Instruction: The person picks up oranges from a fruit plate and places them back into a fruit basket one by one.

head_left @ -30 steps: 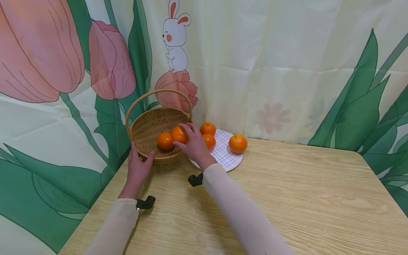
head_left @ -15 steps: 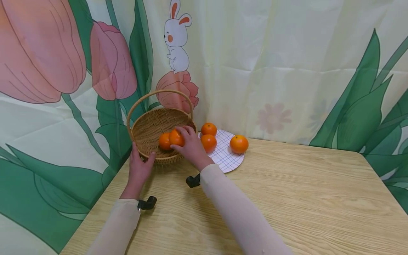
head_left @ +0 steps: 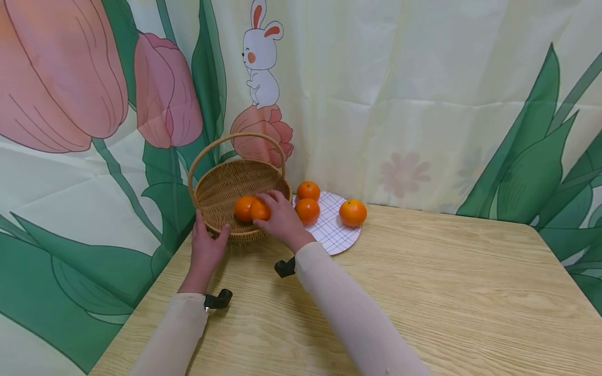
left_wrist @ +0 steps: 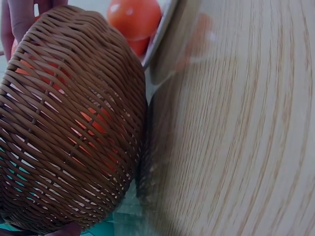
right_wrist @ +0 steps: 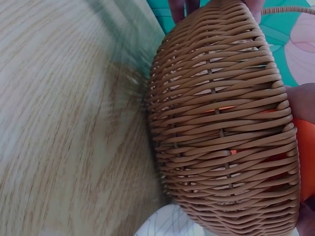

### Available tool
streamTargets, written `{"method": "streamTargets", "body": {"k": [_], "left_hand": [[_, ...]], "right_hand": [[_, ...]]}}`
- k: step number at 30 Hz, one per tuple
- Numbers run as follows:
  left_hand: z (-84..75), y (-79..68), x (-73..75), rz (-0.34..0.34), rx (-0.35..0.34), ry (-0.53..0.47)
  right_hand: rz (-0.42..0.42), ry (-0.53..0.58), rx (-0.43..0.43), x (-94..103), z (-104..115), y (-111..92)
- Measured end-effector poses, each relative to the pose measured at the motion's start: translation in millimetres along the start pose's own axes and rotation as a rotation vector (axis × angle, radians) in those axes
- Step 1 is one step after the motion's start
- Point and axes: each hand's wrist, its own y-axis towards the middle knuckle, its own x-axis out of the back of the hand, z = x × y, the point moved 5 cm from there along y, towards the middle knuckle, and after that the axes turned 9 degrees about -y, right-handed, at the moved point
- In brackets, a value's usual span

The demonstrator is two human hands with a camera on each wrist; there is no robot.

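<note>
The wicker basket (head_left: 221, 188) with a tall hoop handle stands at the table's back left. My left hand (head_left: 207, 253) holds its near-left side, thumb at the rim. My right hand (head_left: 282, 219) reaches over the right rim and grips a mandarin orange (head_left: 260, 210) low inside. Beside that fruit lies another mandarin orange (head_left: 243, 209), partly overlapped by it. In the left wrist view, orange patches show through the basket's weave (left_wrist: 74, 113). The right wrist view has the held mandarin orange (right_wrist: 307, 157) behind the rim, next to a thumb.
Right of the basket sits a round white plate (head_left: 334, 232) with a blue grid. It bears three mandarin oranges, one (head_left: 352, 212) at its right edge. A printed curtain (head_left: 423, 104) hangs behind the wooden table (head_left: 447, 292).
My right hand has moved left and lowered its mandarin orange further into the basket, against the other one. The left hand has kept its hold on the basket.
</note>
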Motion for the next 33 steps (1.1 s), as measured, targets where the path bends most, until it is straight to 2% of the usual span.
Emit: {"method": "streamTargets", "body": {"k": [6, 17, 33], "left_hand": [[-0.6, -1.2, -1.5, -0.007, -0.012, -0.002], [-1.2, -1.6, -3.0, -0.007, -0.016, -0.005], [-2.4, -1.1, 0.4, 0.002, 0.031, -0.023]], "right_hand": [[0.040, -0.014, -0.017, -1.0, -2, -2], [0.046, -0.024, -0.026, -1.3, -9, -2], [-0.034, 0.042, -0.007, 8.8, -25, -12]]}}
